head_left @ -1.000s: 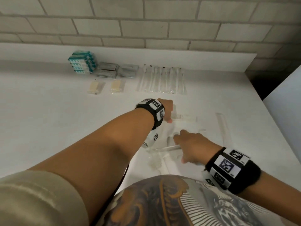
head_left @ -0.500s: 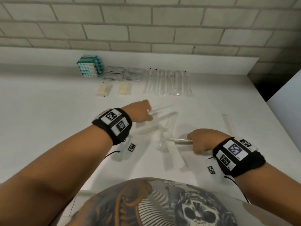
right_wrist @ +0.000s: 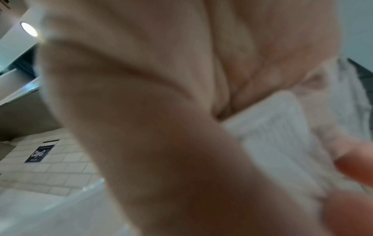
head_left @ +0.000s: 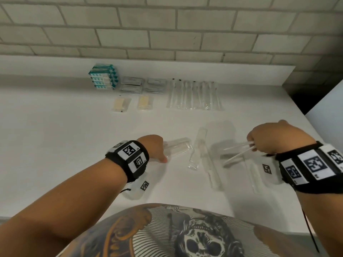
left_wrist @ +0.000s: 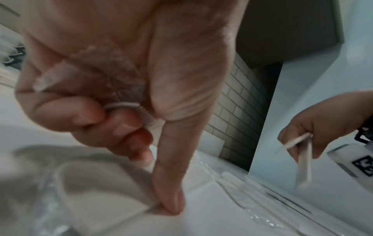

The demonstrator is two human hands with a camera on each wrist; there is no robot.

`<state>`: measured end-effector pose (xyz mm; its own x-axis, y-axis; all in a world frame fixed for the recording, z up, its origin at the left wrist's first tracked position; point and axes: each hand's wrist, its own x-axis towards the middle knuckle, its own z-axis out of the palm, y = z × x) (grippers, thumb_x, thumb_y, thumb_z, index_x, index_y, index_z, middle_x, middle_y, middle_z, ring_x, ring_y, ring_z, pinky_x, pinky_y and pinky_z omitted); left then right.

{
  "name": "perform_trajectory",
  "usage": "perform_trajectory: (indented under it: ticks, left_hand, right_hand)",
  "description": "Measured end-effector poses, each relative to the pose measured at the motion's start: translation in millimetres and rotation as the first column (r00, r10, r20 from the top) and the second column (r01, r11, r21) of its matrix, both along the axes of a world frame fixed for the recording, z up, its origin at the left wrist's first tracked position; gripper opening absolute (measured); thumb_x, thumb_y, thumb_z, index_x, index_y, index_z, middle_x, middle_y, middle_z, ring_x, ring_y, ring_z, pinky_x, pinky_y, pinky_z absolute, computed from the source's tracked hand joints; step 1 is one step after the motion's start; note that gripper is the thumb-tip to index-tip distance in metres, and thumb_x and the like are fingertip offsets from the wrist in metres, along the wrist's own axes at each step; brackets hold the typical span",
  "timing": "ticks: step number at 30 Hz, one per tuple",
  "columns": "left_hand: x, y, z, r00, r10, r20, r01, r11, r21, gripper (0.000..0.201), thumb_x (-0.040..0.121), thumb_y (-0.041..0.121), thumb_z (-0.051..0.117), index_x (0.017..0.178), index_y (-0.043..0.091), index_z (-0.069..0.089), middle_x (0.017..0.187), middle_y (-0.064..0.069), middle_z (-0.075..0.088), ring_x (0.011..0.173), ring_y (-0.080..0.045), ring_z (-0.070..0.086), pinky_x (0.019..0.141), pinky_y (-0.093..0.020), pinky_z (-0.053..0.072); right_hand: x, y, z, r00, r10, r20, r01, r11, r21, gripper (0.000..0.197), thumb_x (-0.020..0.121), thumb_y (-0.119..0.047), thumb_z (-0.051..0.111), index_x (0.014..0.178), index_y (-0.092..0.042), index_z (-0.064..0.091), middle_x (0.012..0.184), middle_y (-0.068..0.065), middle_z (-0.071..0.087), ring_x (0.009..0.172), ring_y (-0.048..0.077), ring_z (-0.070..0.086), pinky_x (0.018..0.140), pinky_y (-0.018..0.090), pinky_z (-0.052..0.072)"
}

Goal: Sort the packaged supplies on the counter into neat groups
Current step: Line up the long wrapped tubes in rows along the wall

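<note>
Several long clear packets lie loose in the middle of the white counter. My left hand curls round clear packets at the pile's left side. In the left wrist view, a crimped packet edge sits inside the curled fingers, and one straight finger touches the counter. My right hand is raised at the right and pinches long clear packets that hang down to the left. The right wrist view is blurred, with a white packet against the palm.
Sorted groups stand along the back edge: stacked teal boxes, grey sachets, two beige packets, and a row of long tube packets. Behind them is a brick wall. A white panel stands at the right.
My left hand drew back from across the pile to its left side, holding packets. My right hand lifted packets off the pile and moved them right and up.
</note>
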<state>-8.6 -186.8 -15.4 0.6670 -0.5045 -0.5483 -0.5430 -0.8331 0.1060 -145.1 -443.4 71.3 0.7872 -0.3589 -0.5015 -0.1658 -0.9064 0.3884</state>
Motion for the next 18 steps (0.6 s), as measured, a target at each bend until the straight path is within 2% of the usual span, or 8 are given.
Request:
perform_trajectory:
  ticks: [3,6,8,10,12,13,14,18]
  left_hand:
    - [1,1,-2,1.0,-0.022,-0.021,0.022,1.0,0.001,0.035,0.078,0.042,0.068,0.088,0.01,0.058,0.077,-0.001,0.054,0.066,-0.017,0.051,0.06,-0.026,0.04]
    - [4,1,0,0.998,-0.051,-0.045,0.051,0.999,0.002,0.043,0.078,0.044,0.068,0.098,0.007,0.063,0.083,-0.002,0.058,0.071,-0.018,0.055,0.064,-0.027,0.042]
    - [6,1,3,0.993,-0.102,-0.064,0.103,0.995,0.009,0.042,0.08,0.044,0.066,0.102,0.008,0.062,0.09,-0.002,0.06,0.078,-0.018,0.056,0.068,-0.027,0.043]
    - [7,1,6,0.984,-0.161,-0.076,0.161,0.987,-0.003,0.034,0.084,0.043,0.063,0.097,0.012,0.056,0.093,-0.002,0.059,0.08,-0.018,0.054,0.07,-0.028,0.041]
    - [9,0,9,0.979,-0.189,-0.077,0.187,0.982,-0.033,0.029,0.087,0.043,0.06,0.093,0.017,0.05,0.088,0.002,0.054,0.075,-0.015,0.05,0.066,-0.027,0.037]
    - [11,-1,11,0.98,-0.182,-0.079,0.177,0.982,-0.06,0.027,0.088,0.044,0.059,0.091,0.019,0.049,0.084,0.005,0.052,0.072,-0.012,0.048,0.063,-0.026,0.035]
    - [13,-3,15,0.983,-0.162,-0.081,0.154,0.984,-0.093,0.026,0.089,0.045,0.057,0.09,0.021,0.048,0.082,0.007,0.05,0.072,-0.011,0.047,0.063,-0.026,0.034]
    - [17,-27,40,0.991,-0.116,-0.059,0.096,0.959,-0.267,0.027,0.093,0.044,0.051,0.078,0.024,0.043,0.078,0.008,0.047,0.07,-0.011,0.044,0.061,-0.026,0.033]
  right_hand:
    - [3,-2,12,0.998,-0.037,0.059,0.039,0.999,-0.026,0.029,0.085,-0.01,0.04,0.087,-0.028,0.063,0.091,-0.01,0.064,0.09,0.015,0.057,0.086,0.038,0.026]
    - [7,-5,16,0.997,-0.028,0.07,0.03,0.999,-0.03,0.02,0.092,-0.017,0.042,0.092,-0.028,0.059,0.089,-0.007,0.06,0.088,0.017,0.055,0.09,0.04,0.031]
    - [10,-7,14,0.992,-0.074,0.099,0.069,0.997,0.046,0.018,0.098,-0.03,0.043,0.104,-0.022,0.058,0.091,-0.006,0.056,0.088,0.017,0.053,0.088,0.037,0.035]
    - [13,-10,8,0.98,-0.147,0.137,0.124,0.979,0.161,0.033,0.1,-0.039,0.041,0.116,-0.013,0.054,0.1,-0.001,0.056,0.091,0.019,0.05,0.082,0.032,0.037]
    - [16,-15,1,0.957,-0.223,0.187,0.17,0.95,0.261,0.036,0.101,-0.041,0.04,0.118,-0.013,0.053,0.116,0.006,0.058,0.095,0.021,0.049,0.08,0.03,0.037]
    - [16,-19,-3,0.942,-0.261,0.21,0.193,0.935,0.299,0.034,0.101,-0.04,0.04,0.118,-0.013,0.053,0.118,0.008,0.058,0.092,0.021,0.05,0.078,0.03,0.037]
    - [17,-25,-7,0.928,-0.298,0.226,0.216,0.92,0.327,0.034,0.1,-0.038,0.042,0.119,-0.012,0.053,0.114,0.008,0.059,0.087,0.02,0.05,0.075,0.029,0.038]
    - [27,-58,-20,0.863,-0.449,0.232,0.329,0.848,0.417,0.024,0.096,-0.023,0.048,0.114,-0.008,0.056,0.078,0.003,0.057,0.059,0.017,0.053,0.053,0.025,0.041]
